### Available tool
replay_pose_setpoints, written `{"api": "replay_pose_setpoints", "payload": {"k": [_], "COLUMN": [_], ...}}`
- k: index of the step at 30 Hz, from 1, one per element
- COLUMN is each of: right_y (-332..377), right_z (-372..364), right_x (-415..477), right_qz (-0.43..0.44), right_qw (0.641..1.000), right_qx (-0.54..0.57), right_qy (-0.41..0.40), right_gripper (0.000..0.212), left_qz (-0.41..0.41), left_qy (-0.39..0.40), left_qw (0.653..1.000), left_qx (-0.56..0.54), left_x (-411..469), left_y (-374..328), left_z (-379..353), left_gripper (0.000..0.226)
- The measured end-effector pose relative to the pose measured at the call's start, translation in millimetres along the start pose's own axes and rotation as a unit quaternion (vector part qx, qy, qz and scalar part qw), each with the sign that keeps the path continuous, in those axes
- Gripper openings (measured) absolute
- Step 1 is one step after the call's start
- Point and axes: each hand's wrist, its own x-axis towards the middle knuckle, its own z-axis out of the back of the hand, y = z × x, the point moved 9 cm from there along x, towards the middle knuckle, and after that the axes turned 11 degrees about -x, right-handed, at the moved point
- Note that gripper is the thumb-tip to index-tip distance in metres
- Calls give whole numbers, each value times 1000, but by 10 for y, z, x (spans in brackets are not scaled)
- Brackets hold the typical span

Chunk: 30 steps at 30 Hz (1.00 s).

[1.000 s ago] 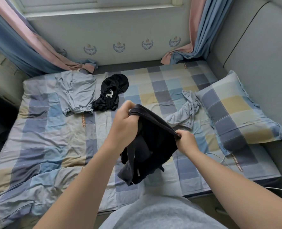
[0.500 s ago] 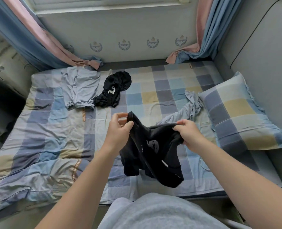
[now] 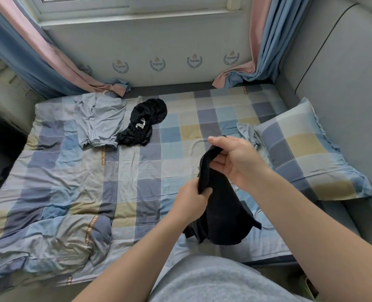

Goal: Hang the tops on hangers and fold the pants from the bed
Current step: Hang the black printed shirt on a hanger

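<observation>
Overlooking a checked bed (image 3: 76, 192) beneath a curtained window. Holding a black garment (image 3: 222, 216) up over the near edge, at about 5 o'clock from the bed's middle. Stacking the hands now rather than spreading them. Half a second ago, stretching the cloth sideways at one level. Currently raising the right hand (image 3: 239, 162) to the top, pinching the upper edge between thumb and fingers. Clenching the left hand (image 3: 191, 203) round the fabric just below, at 7 o'clock from the right. Letting the rest dangle in a narrow drape instead of a wide bundle.

Counting three more garments lying on the sheet: one grey-blue piece (image 3: 100, 120) at 11 o'clock, one black piece (image 3: 145, 123) just beside it at 12, and one pale blue piece (image 3: 247, 131) at 2. Catching that last one only partly, behind the right hand and up against the single checked pillow (image 3: 307, 153). Finding all three lying as before. Unable to tell top from pants in the held cloth.
</observation>
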Motion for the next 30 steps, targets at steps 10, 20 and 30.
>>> {"api": "replay_pose_setpoints", "payload": {"k": [10,20,30], "right_y": [-212,-748,-1533], "right_z": [439,-55,313], "right_x": [-11,-185,18], "right_qz": [-3,60,-14], "right_qw": [999,974,900], "right_qx": [48,-198,-430], "right_qy": [-13,89,67], "right_gripper": [13,25,29], "left_qz": [81,10,3], "left_qy": [-153,-75,-87], "left_qw": [945,928,897], "left_qx": [-278,-365,-433], "left_x": [3,-197,-365], "left_y": [117,-310,-377], "left_z": [536,640,858], "left_gripper": [24,31,31]}}
